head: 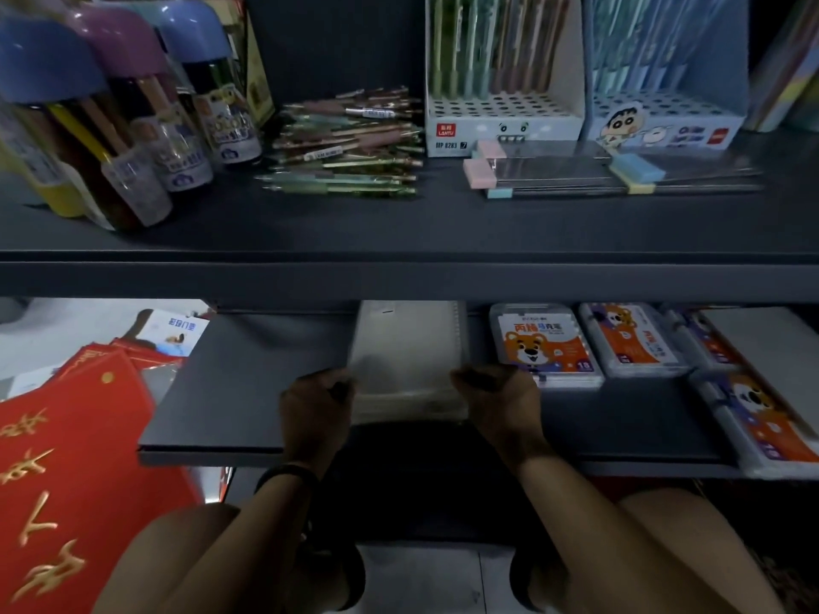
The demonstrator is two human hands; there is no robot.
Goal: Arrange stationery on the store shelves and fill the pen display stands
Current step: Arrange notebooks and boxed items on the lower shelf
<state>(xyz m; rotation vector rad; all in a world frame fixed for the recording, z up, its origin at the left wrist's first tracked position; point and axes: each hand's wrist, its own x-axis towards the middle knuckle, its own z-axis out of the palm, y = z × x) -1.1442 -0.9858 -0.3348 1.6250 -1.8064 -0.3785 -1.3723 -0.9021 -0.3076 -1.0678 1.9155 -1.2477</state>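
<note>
While the white notebook stack [407,356] sits on the lower shelf [248,374], my left hand [317,407] and right hand [503,403] grip its sides.

We saw dim light, a dark grey upper shelf [399,230], a lower shelf [230,383] beneath, a dark back panel [337,42], pale floor tiles [421,578] below.

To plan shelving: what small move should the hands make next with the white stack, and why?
Probably slide the white stack straight back: left hand and right hand grip its sides, and its front juts ahead of the neighbouring tiger pack.
</note>
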